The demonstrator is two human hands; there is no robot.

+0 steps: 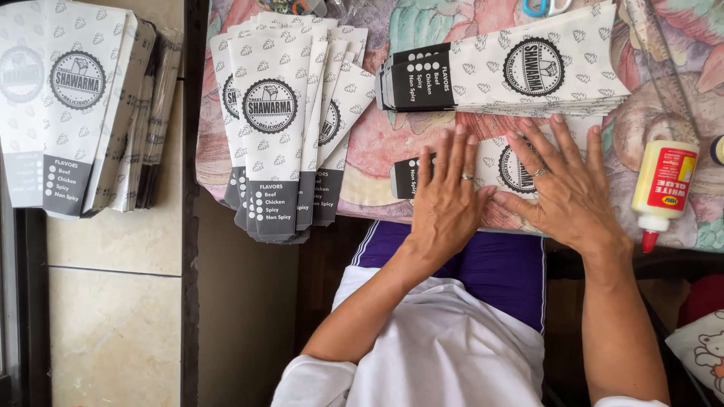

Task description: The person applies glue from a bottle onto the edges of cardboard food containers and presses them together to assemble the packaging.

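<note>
Both my hands press flat on one white printed paper sleeve (411, 175) lying sideways at the table's near edge. My left hand (447, 197) covers its middle, fingers spread, with a ring on one finger. My right hand (562, 185) lies beside it over the sleeve's right part, thumb touching the left hand, also with a ring. Just beyond the hands lies a stack of the same sleeves (505, 75), dark ends to the left.
A fanned pile of sleeves (283, 113) hangs over the table's left edge. Another pile (75, 105) rests on a tiled ledge at the far left. A yellow glue bottle (664, 188) with a red tip lies right of my hand. Scissors handles (544, 7) show at the top. A floral cloth (385, 143) covers the table.
</note>
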